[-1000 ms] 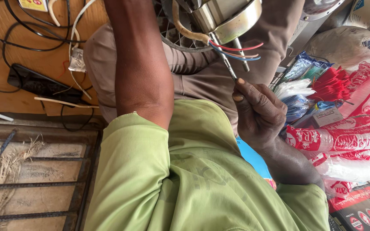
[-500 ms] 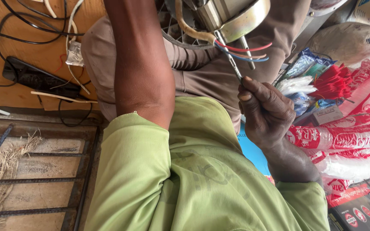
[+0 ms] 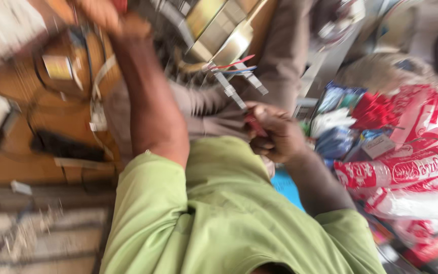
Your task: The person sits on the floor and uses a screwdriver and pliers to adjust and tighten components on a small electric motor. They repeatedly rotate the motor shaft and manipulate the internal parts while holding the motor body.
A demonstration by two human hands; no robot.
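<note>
- Right hand (image 3: 275, 134): we close it round a red-handled screwdriver (image 3: 239, 104); the metal shaft points up toward the metal housing (image 3: 219, 30). Against half a second ago, the hand sits slightly lower and nearer our chest, the tool angled as before.
- Left hand (image 3: 110, 15): we raise it to the top edge of the view, left of the metal housing. It is blurred and partly cut off; whether it grips anything we cannot tell. The arm has swung up and outward since the earlier view.
- Metal housing: shiny, brass-and-steel coloured, resting above our lap; now tilted more steeply than a moment ago.
- Wires (image 3: 236, 66): red, blue and pale leads, hanging from the lower edge of the metal housing, just above the screwdriver tip.
- Judgement: we seem to be repositioning the piece, not yet driving a screw.
- Red-and-white sacks (image 3: 406, 172): piled well right of the metal housing.
- Black power strip (image 3: 67, 147): on the wooden board, far left of the metal housing.
</note>
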